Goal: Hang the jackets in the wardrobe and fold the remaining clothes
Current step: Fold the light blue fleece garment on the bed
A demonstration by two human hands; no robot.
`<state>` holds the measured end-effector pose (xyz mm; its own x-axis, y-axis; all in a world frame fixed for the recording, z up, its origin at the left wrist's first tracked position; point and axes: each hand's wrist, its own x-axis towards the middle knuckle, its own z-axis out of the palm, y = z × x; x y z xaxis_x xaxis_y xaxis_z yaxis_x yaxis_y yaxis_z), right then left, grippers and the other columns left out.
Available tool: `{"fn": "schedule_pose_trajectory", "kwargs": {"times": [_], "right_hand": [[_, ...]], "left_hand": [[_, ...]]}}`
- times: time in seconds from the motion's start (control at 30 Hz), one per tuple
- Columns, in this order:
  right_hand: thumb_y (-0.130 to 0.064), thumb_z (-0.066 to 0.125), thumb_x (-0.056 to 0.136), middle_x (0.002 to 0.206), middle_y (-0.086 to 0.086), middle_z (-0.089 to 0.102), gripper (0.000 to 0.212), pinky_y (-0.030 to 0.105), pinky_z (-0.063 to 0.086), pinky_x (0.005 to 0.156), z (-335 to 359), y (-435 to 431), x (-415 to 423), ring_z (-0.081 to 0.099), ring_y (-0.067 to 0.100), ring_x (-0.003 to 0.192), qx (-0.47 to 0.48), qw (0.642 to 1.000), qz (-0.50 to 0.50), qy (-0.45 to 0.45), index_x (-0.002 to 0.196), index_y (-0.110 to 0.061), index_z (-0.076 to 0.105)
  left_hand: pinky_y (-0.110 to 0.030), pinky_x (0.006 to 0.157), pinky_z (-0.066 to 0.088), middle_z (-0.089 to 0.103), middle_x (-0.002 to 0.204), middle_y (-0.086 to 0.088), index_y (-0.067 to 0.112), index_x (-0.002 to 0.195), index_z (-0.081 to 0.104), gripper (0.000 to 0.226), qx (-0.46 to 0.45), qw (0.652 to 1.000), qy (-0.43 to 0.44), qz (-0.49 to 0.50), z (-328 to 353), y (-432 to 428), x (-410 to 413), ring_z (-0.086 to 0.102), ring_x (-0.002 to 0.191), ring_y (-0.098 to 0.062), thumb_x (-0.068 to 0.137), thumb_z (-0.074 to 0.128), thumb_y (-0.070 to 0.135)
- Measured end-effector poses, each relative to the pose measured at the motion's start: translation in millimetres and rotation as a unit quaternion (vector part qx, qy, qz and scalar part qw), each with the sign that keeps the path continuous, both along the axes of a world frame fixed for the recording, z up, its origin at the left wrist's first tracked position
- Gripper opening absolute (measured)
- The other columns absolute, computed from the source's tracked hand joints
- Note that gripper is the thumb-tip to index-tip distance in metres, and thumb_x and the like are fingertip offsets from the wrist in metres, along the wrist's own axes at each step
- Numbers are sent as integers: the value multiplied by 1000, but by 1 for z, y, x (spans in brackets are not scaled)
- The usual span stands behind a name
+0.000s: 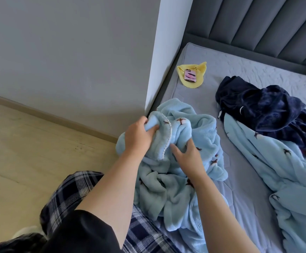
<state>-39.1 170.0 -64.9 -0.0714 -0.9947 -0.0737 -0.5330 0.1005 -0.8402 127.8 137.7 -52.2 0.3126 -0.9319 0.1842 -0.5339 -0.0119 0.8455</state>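
Nearest the camera, plaid trousers (71, 201) and a black sleeve (79, 232) fill the lower left, and from there both bare forearms reach to a crumpled light-blue fleece garment (177, 179) at the near edge of the bed (243, 179). The left hand (139, 136) grips a bunched fold at its beaded trim, while the right hand (186, 157) lies on the fabric with thumb out (whether its fingers clutch the fleece I cannot tell). Farther off lie a second light-blue patterned piece (276, 165) partly under a dark navy fleece (269, 108), then a yellow cloth (194, 77) carrying a pink phone (190, 75), before the grey padded headboard (258, 26).
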Motion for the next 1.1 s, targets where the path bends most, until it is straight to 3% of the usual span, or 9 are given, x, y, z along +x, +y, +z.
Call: {"fn": "schedule_pose_trajectory", "kwargs": {"times": [0.17,0.3,0.5,0.7,0.8,0.9,1.0,1.07,1.1], "right_hand": [[-41,76,66,68,-26,58,35,7,40,49,22,-8,18,54,-11,61,-18,997,72,2,83,-33,46],[-33,78,69,72,-12,66,24,16,46,50,63,-29,38,60,0,62,-67,995,36,-59,82,-27,59],[-22,68,78,53,-14,52,26,11,33,42,171,-59,118,42,1,49,-214,972,62,-80,62,-24,49],[-33,65,81,67,-10,63,17,25,47,56,277,-63,218,51,3,56,-261,946,117,-154,72,-19,59],[-36,68,78,75,-7,68,19,32,52,65,330,-61,264,61,13,67,-272,933,147,-186,80,-18,63],[-23,64,78,70,-5,64,15,28,49,58,386,-59,303,56,11,60,-288,916,166,-224,78,-9,62],[-14,57,78,63,-7,60,12,15,43,44,438,-52,333,54,1,50,-298,886,203,-290,77,-4,63],[-15,58,78,63,-11,63,10,13,45,45,466,-47,348,58,-3,50,-300,871,229,-314,75,-11,66],[-17,58,78,65,-11,64,10,14,48,47,477,-47,354,60,-3,53,-302,867,240,-316,74,-14,67]], "left_hand": [[-16,45,25,48,57,9,17,72,46,29,-47,998,-9,40,16,5,9,42,52,-5,87,63,34],[-27,49,22,44,55,8,18,70,40,34,-89,993,10,82,55,5,46,40,50,-6,85,68,31],[-19,49,32,49,64,6,20,68,43,31,-108,986,40,120,152,-5,108,45,57,-8,87,63,34],[-26,51,32,44,61,6,19,65,38,34,-176,963,74,190,263,7,181,41,56,-12,86,62,31],[-28,64,41,55,79,1,14,87,50,13,-176,969,87,151,318,23,222,53,74,-18,86,61,21],[-26,87,46,58,110,5,23,123,42,57,-113,987,109,-20,368,50,265,57,105,-13,71,68,21],[-22,96,44,46,132,16,36,146,15,105,-49,994,-16,-96,404,77,306,48,119,-1,65,78,15],[-23,99,41,43,136,15,36,148,12,110,-44,993,-84,-71,421,91,327,45,122,-4,68,80,4],[-23,99,41,46,135,13,33,145,21,102,-55,992,-103,-49,429,96,337,46,121,-5,68,80,1]]}}
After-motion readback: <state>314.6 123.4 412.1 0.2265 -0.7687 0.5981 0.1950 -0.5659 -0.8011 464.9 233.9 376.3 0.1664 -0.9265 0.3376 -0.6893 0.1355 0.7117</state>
